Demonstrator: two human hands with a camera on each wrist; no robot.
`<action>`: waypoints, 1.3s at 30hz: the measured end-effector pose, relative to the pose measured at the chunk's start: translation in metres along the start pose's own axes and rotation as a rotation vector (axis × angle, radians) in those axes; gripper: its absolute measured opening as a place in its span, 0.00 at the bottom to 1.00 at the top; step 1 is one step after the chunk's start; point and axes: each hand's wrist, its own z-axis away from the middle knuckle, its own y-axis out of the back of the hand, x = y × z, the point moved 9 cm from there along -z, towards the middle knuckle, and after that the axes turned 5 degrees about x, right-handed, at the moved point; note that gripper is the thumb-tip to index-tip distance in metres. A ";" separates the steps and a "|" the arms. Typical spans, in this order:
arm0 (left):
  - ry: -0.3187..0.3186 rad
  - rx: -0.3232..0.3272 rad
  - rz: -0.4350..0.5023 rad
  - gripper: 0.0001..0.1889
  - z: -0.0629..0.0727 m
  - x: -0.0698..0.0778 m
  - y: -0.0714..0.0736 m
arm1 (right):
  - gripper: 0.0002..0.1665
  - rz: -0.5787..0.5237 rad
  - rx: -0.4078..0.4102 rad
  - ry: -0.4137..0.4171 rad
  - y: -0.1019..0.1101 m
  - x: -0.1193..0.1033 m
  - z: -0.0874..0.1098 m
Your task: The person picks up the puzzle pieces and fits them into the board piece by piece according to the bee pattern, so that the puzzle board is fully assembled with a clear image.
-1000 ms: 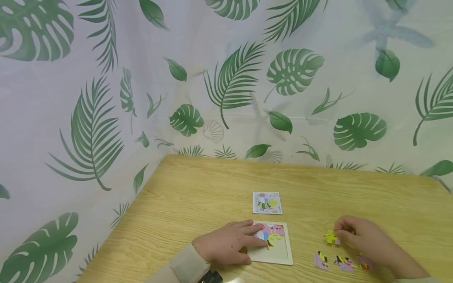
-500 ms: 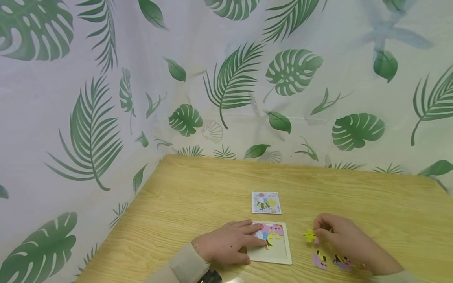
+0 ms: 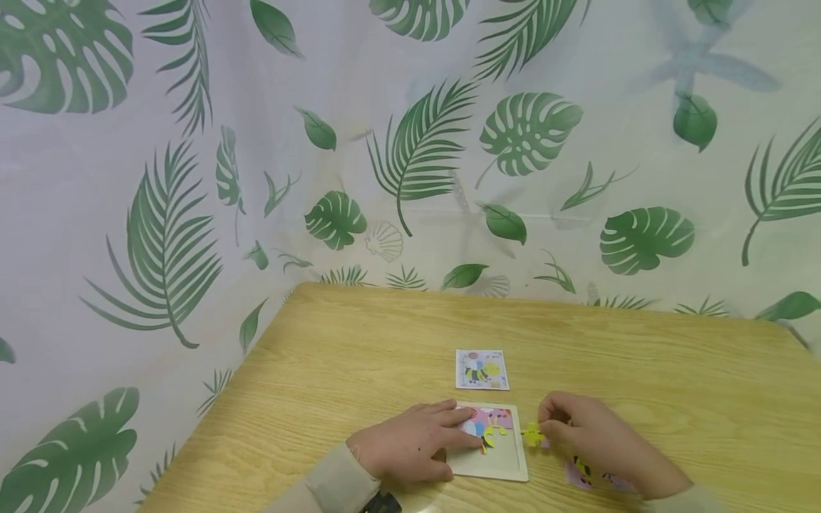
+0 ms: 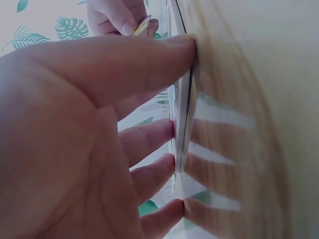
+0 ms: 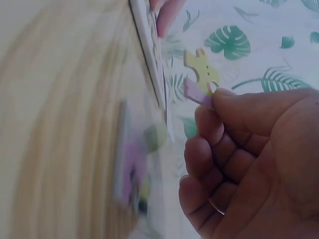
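A yellow and pink jigsaw piece point(image 3: 532, 434) is pinched between the thumb and index finger of my right hand point(image 3: 593, 438), just off the tray's right edge. In the right wrist view the piece point(image 5: 199, 74) is raised above the table, and the other fingers curl under. My left hand point(image 3: 410, 442) lies with spread fingers over the left part of a white puzzle tray point(image 3: 497, 467). Its fingertips rest on the tray and the fitted pieces point(image 3: 492, 419), which show pink, blue and yellow along the top. The left wrist view shows the thumb point(image 4: 169, 52) at the tray's edge.
A small card point(image 3: 482, 369) with a bee picture lies behind the tray. Loose jigsaw pieces point(image 3: 579, 473) sit on the wooden table point(image 3: 359, 335) to the right, partly covered by my right hand. A leaf-printed curtain point(image 3: 442, 142) stands along the table's back and left sides.
My right hand has moved left with the jigsaw piece, from above the loose pieces to beside the tray's right edge. The left hand has stayed in place.
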 end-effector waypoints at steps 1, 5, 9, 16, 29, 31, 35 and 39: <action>0.001 -0.001 0.003 0.30 0.000 0.000 0.000 | 0.08 0.000 -0.005 -0.006 -0.003 -0.002 -0.001; 0.010 -0.004 0.017 0.30 0.001 -0.001 0.000 | 0.07 0.000 -0.005 -0.022 -0.011 -0.011 -0.009; 0.018 0.001 0.026 0.30 0.002 -0.001 0.000 | 0.07 -0.007 -0.011 -0.028 -0.019 -0.018 -0.017; 0.013 0.023 0.018 0.30 0.000 0.001 0.002 | 0.09 0.110 0.009 -0.079 -0.032 -0.019 -0.029; 0.031 0.028 -0.005 0.35 -0.004 0.008 0.008 | 0.08 0.134 0.062 -0.201 -0.038 -0.012 -0.032; 0.045 0.021 -0.017 0.38 -0.005 0.010 0.007 | 0.07 0.111 0.072 -0.222 -0.037 -0.010 -0.031; 0.063 0.018 -0.075 0.39 -0.010 0.010 0.002 | 0.06 0.091 0.086 -0.241 -0.037 -0.006 -0.031; 0.067 0.026 -0.128 0.39 -0.012 0.009 0.000 | 0.07 0.138 0.092 -0.212 -0.037 -0.006 -0.032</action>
